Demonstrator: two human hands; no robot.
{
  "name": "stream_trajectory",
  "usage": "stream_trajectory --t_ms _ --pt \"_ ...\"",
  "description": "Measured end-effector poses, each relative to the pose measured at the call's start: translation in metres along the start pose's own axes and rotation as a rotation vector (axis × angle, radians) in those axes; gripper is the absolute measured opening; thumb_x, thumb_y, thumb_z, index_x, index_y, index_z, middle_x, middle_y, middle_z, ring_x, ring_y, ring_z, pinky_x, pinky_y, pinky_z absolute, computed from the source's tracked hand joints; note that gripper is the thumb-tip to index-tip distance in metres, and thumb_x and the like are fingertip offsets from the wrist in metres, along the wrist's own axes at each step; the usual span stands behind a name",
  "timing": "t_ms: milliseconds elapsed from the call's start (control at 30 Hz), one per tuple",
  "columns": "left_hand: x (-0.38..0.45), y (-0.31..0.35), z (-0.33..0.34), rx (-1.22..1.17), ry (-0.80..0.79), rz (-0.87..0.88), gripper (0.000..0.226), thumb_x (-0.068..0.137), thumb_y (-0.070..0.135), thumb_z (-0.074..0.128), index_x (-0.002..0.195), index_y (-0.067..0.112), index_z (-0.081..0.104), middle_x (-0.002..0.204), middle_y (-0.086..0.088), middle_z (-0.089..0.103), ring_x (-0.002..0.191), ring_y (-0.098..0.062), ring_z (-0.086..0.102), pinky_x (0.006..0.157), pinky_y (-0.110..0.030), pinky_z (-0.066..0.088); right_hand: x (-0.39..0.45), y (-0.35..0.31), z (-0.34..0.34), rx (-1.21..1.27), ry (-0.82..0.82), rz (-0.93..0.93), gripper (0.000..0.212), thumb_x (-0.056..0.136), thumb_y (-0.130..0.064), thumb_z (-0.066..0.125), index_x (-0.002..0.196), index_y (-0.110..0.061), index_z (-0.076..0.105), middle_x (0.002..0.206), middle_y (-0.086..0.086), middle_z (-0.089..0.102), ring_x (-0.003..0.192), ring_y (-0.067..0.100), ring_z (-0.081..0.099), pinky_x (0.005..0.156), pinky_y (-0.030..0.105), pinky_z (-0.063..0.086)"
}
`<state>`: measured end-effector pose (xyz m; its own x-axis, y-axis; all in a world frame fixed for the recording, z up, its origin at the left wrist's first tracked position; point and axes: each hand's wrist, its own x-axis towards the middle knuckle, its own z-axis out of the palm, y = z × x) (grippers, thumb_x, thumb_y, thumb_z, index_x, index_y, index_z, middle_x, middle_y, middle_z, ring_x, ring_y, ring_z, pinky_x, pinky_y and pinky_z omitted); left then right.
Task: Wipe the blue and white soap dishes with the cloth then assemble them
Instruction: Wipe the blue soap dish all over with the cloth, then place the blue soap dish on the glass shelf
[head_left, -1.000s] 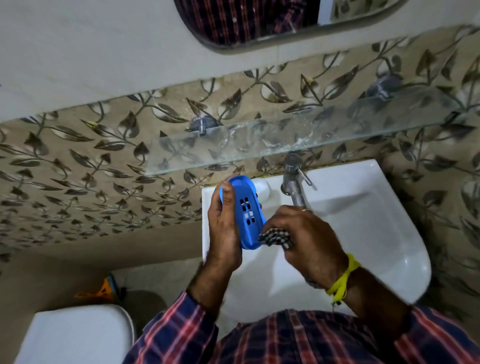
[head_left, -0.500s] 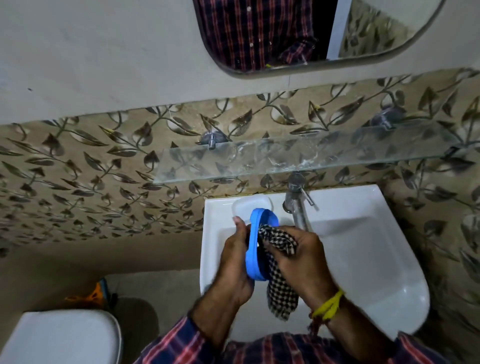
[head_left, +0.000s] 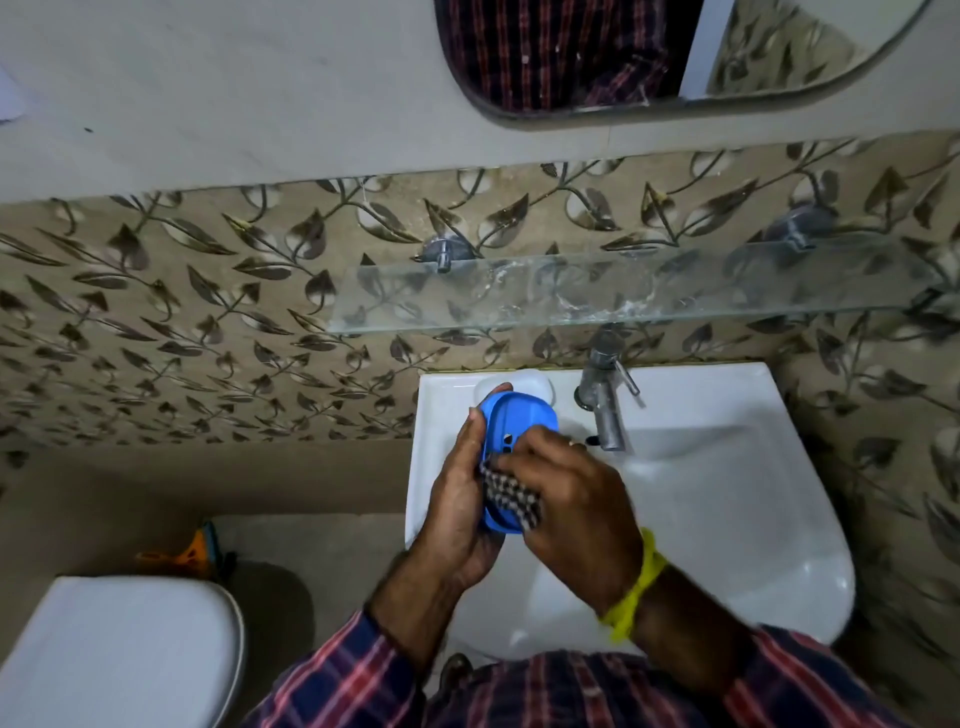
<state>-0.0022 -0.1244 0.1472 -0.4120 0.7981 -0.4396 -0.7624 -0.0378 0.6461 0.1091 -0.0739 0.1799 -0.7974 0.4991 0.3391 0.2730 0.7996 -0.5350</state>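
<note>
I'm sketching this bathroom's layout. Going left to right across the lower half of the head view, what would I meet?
Toilet lid → left hand → blue soap dish → tap → sink right rim.

Most of the blue soap dish (head_left: 521, 415) is buried under both hands, only its top end and a sliver at the bottom peek out. The cloth (head_left: 511, 496) is bunched under the right hand (head_left: 571, 499), so can't tell how big it is. The left hand (head_left: 460, 499) has its fingers wrapped behind the dish, mostly out of sight. The white soap dish (head_left: 535, 384) is half blocked by the blue one. The right hand's fingers are a bit smeared. The toilet lid (head_left: 119, 649) runs off the left and bottom edges, and the mirror (head_left: 675, 57) is chopped off at the top.
</note>
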Motion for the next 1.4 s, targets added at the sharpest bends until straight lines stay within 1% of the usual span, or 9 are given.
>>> stream_trajectory --t_ms 67,200,433,600,733,933,1033,1200,1400 --pt "-0.005 -0.002 -0.001 -0.003 -0.003 0.015 0.052 0.095 0.058 0.044 0.135 0.029 0.060 0.138 -0.022 0.057 0.122 -0.037 0.055 0.101 -0.048 0.047 -0.010 0.009 -0.003 -0.089 -0.044 -0.043 0.024 0.076 -0.015 0.059 0.094 -0.024 0.071 0.089 -0.003 0.063 0.079 0.022 0.064 0.060 0.035 0.055" --pt "-0.010 -0.020 0.004 0.191 -0.084 0.148 0.047 0.091 0.035 0.063 0.137 0.030 0.056 0.132 -0.010 0.065 0.121 -0.030 0.062 0.093 -0.039 0.056 0.009 0.025 -0.001 -0.042 0.184 0.286 0.019 0.075 -0.011 0.063 0.089 -0.020 0.071 0.085 -0.002 0.062 0.077 0.024 0.064 0.058 0.036 0.052" --pt "-0.010 0.000 -0.002 0.258 0.020 0.196 0.043 0.087 0.010 0.070 0.126 0.027 0.065 0.116 -0.013 0.073 0.096 -0.025 0.071 0.078 -0.037 0.059 0.003 0.038 -0.016 0.232 -0.008 0.100 0.014 0.079 -0.005 0.069 0.082 -0.018 0.075 0.076 -0.003 0.065 0.073 0.013 0.063 0.068 0.029 0.053" --pt "-0.011 0.000 -0.002 0.702 0.289 0.517 0.022 0.091 0.010 0.068 0.101 0.029 0.061 0.083 -0.006 0.072 0.057 -0.012 0.069 0.054 -0.029 0.057 -0.022 0.058 -0.015 0.716 0.371 0.611 0.028 0.074 0.001 0.081 0.076 -0.026 0.076 0.073 -0.003 0.076 0.068 0.014 0.069 0.072 0.036 0.058" --pt "-0.006 0.036 0.010 1.034 0.223 0.772 0.016 0.085 0.027 0.068 0.101 0.026 0.071 0.080 0.009 0.068 0.060 0.002 0.063 0.057 -0.015 0.050 -0.032 0.063 -0.006 0.671 0.389 0.663 0.034 0.073 0.003 0.081 0.073 -0.031 0.073 0.066 -0.014 0.074 0.061 -0.002 0.066 0.063 0.022 0.054" --pt "0.031 0.079 0.059 1.444 0.219 0.883 0.028 0.088 0.032 0.069 0.113 0.024 0.075 0.103 0.000 0.078 0.100 -0.019 0.072 0.085 -0.030 0.054 -0.023 0.066 -0.005 0.544 0.448 0.677 0.011 0.073 -0.013 0.083 0.082 -0.014 0.077 0.074 0.000 0.076 0.070 0.015 0.071 0.075 0.042 0.060" --pt "0.051 0.089 0.079 1.523 0.180 0.938 0.029 0.086 0.031 0.065 0.114 0.026 0.073 0.098 0.005 0.076 0.100 -0.020 0.070 0.083 -0.030 0.052 -0.025 0.071 -0.010 0.524 0.456 0.707 0.017 0.069 -0.024 0.085 0.076 -0.013 0.073 0.071 0.000 0.075 0.068 0.017 0.071 0.071 0.043 0.060" --pt "0.092 0.113 0.105 1.618 0.055 0.863 0.012 0.087 0.027 0.068 0.096 0.020 0.071 0.087 0.002 0.070 0.084 -0.016 0.064 0.072 -0.026 0.046 -0.036 0.087 -0.016 0.708 0.513 0.823 0.018 0.066 -0.021 0.089 0.075 -0.015 0.074 0.074 0.005 0.077 0.077 0.031 0.074 0.072 0.052 0.061" --pt "0.127 0.131 0.124 1.783 -0.058 0.793 0.023 0.091 0.021 0.064 0.110 0.013 0.075 0.105 -0.008 0.075 0.098 -0.024 0.068 0.086 -0.033 0.052 -0.018 0.092 -0.020 0.712 0.511 0.813 0.024 0.067 -0.020 0.089 0.083 -0.009 0.075 0.076 0.005 0.077 0.075 0.030 0.075 0.070 0.047 0.062"
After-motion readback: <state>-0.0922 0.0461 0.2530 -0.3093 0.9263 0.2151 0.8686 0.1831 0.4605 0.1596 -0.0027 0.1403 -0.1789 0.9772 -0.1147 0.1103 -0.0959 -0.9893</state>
